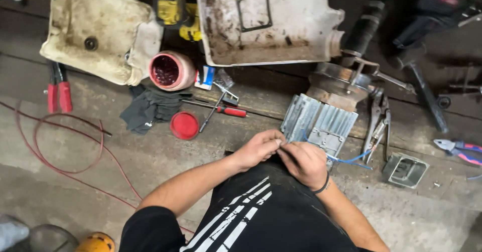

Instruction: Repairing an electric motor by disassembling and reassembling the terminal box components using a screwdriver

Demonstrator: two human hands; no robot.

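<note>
Both my left hand (258, 149) and right hand (304, 162) pinch a thin blue wire (346, 159) before the ribbed grey motor (321, 124); pliers (377, 124) and a red-handled screwdriver (221, 110) lie nearby.

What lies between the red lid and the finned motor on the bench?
In the head view, a red-handled screwdriver lies between the red lid and the motor, crossed by a metal T-wrench.

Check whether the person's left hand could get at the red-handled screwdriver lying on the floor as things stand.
Probably yes. The left hand is pinched together with the right hand on something small, but the red-handled screwdriver lies in the open just ahead, with only bare floor between; it would have to let go first.
</note>
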